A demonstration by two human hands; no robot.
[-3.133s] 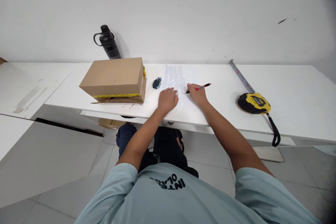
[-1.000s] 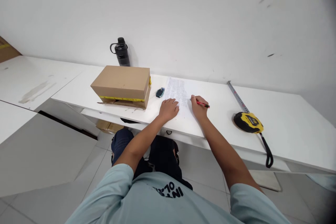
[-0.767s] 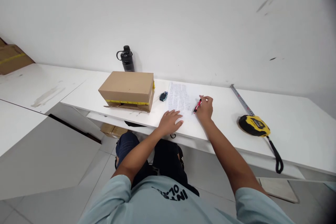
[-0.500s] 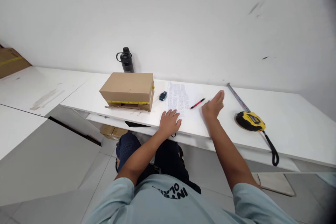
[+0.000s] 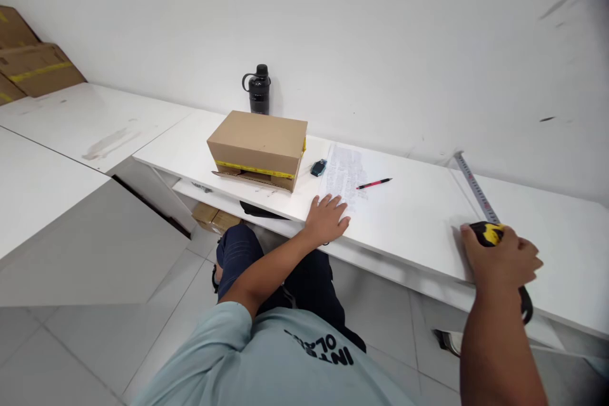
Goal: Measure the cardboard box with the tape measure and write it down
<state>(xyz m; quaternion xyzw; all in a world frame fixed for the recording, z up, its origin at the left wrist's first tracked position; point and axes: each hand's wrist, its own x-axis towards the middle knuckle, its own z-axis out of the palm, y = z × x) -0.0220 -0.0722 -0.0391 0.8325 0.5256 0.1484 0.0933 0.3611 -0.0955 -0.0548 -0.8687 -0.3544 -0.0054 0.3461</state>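
My right hand (image 5: 504, 259) is closed over the yellow and black tape measure (image 5: 490, 233) at the right of the desk. A length of its metal blade (image 5: 473, 185) is pulled out toward the wall, and the black wrist strap shows behind my hand. My left hand (image 5: 327, 221) lies flat, fingers spread, across the desk's front edge and the lower part of a handwritten sheet of paper (image 5: 343, 171). On the sheet's right side rests a red and black pen (image 5: 374, 183). Left of the paper sits a small dark key fob (image 5: 318, 167).
A cardboard box (image 5: 261, 139) with yellow tape stands on the white desk (image 5: 419, 222), a black bottle (image 5: 259, 90) behind it. More cardboard boxes (image 5: 42, 70) are stacked at the far left. Under the desktop runs a shelf, with a small carton (image 5: 214, 218) below it.
My right hand has moved right from beside the pen onto the tape measure and closed on it. My left hand stays on the paper. The view has shifted.
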